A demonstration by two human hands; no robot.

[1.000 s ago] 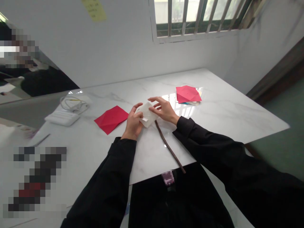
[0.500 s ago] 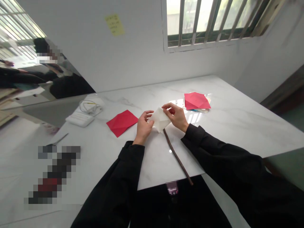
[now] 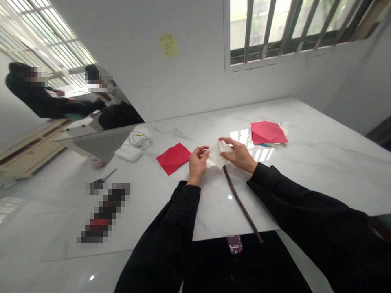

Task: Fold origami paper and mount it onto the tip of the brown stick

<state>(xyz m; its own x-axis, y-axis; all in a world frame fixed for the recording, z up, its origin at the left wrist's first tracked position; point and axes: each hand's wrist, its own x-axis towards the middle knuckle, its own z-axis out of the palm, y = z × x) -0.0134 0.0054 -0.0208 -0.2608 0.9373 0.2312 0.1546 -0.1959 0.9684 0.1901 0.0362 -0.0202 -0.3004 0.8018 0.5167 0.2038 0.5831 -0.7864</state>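
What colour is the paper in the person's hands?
Off-white: the paper shows best in the head view.

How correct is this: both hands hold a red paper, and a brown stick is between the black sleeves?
The colour is wrong: the left hand and right hand hold a white paper, as the head view shows. The brown stick is indeed between the black sleeves.
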